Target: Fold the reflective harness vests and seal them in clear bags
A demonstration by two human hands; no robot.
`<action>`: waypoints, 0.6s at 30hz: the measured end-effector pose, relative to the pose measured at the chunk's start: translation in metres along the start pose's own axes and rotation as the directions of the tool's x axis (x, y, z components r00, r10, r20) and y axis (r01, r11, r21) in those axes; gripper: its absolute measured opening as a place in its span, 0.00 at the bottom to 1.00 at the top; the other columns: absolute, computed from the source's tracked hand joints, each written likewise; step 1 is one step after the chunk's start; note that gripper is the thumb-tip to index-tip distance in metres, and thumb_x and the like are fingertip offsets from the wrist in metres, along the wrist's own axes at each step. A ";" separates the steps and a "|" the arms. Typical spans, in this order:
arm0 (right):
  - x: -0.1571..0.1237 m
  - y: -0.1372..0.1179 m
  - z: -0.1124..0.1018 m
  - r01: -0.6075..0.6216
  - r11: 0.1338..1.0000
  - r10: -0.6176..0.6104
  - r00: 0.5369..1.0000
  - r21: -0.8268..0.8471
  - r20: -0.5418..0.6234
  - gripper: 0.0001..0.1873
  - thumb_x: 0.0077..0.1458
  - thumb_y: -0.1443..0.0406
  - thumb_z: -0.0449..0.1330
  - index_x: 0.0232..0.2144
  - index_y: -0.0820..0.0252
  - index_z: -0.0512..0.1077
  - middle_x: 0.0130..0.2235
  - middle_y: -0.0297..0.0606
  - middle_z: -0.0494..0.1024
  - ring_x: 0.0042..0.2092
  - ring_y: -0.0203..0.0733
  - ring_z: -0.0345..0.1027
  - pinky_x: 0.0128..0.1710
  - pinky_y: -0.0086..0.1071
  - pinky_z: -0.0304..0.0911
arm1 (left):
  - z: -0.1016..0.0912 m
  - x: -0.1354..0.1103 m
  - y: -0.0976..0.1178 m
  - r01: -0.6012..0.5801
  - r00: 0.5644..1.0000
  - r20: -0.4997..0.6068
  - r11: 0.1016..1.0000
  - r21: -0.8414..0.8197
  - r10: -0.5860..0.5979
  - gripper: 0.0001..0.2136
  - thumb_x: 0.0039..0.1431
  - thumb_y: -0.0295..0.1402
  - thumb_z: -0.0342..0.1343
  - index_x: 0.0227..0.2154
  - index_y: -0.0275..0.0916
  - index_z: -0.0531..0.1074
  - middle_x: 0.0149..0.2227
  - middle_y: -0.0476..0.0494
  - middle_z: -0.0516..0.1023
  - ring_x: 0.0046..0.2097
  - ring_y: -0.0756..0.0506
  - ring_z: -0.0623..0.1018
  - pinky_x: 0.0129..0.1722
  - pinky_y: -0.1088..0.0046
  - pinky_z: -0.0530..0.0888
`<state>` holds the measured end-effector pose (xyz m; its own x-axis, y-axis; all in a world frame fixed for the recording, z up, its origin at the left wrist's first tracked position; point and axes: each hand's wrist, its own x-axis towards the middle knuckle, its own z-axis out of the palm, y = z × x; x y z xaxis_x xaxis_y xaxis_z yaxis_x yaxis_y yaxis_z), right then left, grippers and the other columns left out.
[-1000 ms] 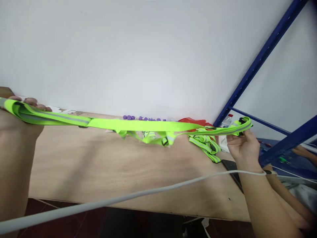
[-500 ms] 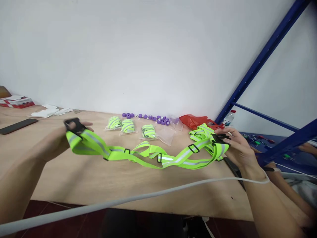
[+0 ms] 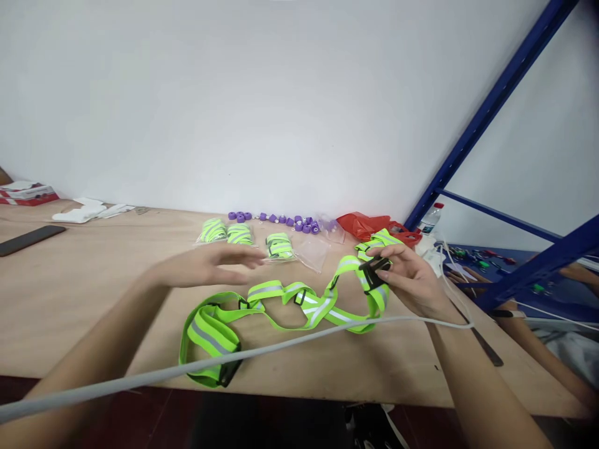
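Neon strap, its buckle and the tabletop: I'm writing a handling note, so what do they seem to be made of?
Neon strap: probably woven fabric webbing, matte fluorescent yellow-green with a grey, likely reflective, stripe; it folds limply.
Buckle, pinched in the right hand: black, looks like hard plastic.
Tabletop: pale wood, perhaps plywood, matte, with faint grain.

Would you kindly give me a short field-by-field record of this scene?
Left hand: open, above the wooden table, holding nothing
Right hand: pinching the black buckle of the reflective belt
Belt: neon yellow, loosely looped on the table
Behind: bagged belts, purple caps, red bag
Far left: phone
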<state>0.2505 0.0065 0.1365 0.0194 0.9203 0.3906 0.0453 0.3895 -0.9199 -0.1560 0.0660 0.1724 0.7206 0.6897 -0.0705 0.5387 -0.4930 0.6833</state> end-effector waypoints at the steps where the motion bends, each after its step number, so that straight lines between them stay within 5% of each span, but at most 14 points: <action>1: 0.000 0.002 0.006 0.019 1.000 -0.019 1.000 -0.003 -0.002 0.20 0.40 0.60 0.77 0.34 0.54 0.73 0.41 0.37 0.79 0.42 0.42 0.76 0.42 0.39 0.75 | 0.018 0.018 0.008 -0.033 0.998 -0.054 0.999 -0.015 0.032 0.26 0.64 0.46 0.58 0.64 0.51 0.67 0.63 0.45 0.73 0.62 0.39 0.74 0.60 0.62 0.71; 3: -0.002 0.005 0.015 0.065 0.998 -0.065 0.998 -0.024 0.004 0.18 0.43 0.59 0.75 0.34 0.53 0.72 0.41 0.36 0.80 0.40 0.41 0.77 0.41 0.39 0.76 | 0.060 0.051 0.017 -0.122 0.986 -0.111 0.992 0.035 0.125 0.32 0.62 0.45 0.61 0.67 0.47 0.61 0.65 0.40 0.71 0.61 0.39 0.74 0.59 0.63 0.71; 5: -0.004 0.007 0.021 0.123 0.989 -0.122 0.992 -0.084 0.016 0.13 0.49 0.60 0.72 0.35 0.53 0.73 0.41 0.37 0.80 0.40 0.41 0.77 0.42 0.38 0.76 | 0.099 0.077 0.016 -0.181 0.981 -0.030 0.956 0.233 0.193 0.38 0.56 0.46 0.67 0.67 0.42 0.61 0.66 0.36 0.67 0.64 0.36 0.70 0.62 0.61 0.67; 8: -0.012 0.012 0.022 0.230 0.933 -0.221 0.973 -0.277 0.067 0.03 0.58 0.64 0.63 0.36 0.53 0.74 0.40 0.38 0.81 0.43 0.42 0.78 0.44 0.37 0.74 | 0.133 0.095 0.004 -0.082 0.996 0.012 0.861 0.503 0.088 0.34 0.56 0.46 0.66 0.63 0.41 0.65 0.66 0.33 0.67 0.63 0.30 0.69 0.62 0.51 0.66; 10: -0.024 0.019 0.021 0.334 0.817 -0.284 0.943 -0.471 0.175 0.07 0.60 0.70 0.57 0.36 0.53 0.74 0.40 0.38 0.81 0.44 0.43 0.77 0.44 0.37 0.72 | 0.137 0.097 -0.007 -0.033 0.999 -0.005 0.838 0.544 0.043 0.26 0.61 0.45 0.61 0.59 0.42 0.69 0.61 0.33 0.72 0.60 0.30 0.73 0.58 0.49 0.68; 12: -0.041 0.032 0.024 0.471 0.609 -0.305 0.882 -0.639 0.360 0.14 0.58 0.75 0.53 0.36 0.54 0.74 0.41 0.40 0.81 0.43 0.45 0.76 0.44 0.39 0.70 | 0.134 0.095 -0.017 0.007 1.000 -0.023 0.832 0.554 0.007 0.17 0.66 0.42 0.56 0.53 0.41 0.73 0.54 0.33 0.78 0.54 0.32 0.77 0.53 0.53 0.72; 15: -0.073 0.059 0.040 0.633 0.292 -0.198 0.773 -0.716 0.603 0.17 0.53 0.78 0.52 0.37 0.56 0.75 0.42 0.43 0.82 0.39 0.48 0.73 0.39 0.40 0.67 | 0.125 0.093 -0.026 0.086 0.996 -0.072 0.810 0.580 -0.054 0.12 0.67 0.36 0.53 0.45 0.38 0.77 0.45 0.33 0.81 0.47 0.34 0.80 0.45 0.59 0.74; 18: -0.102 0.078 0.063 0.647 0.193 -0.079 0.759 -0.737 0.646 0.14 0.50 0.77 0.55 0.34 0.57 0.74 0.40 0.44 0.81 0.39 0.50 0.71 0.38 0.40 0.65 | 0.119 0.095 -0.032 0.170 0.984 -0.145 0.791 0.588 -0.103 0.11 0.67 0.33 0.51 0.42 0.34 0.77 0.43 0.28 0.80 0.45 0.32 0.80 0.41 0.60 0.74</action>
<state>0.1890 -0.0549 0.0227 -0.6340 0.6909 0.3474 0.7578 0.6447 0.1008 -0.0530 0.0840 0.0574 0.5899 0.8067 -0.0343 0.8051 -0.5844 0.1015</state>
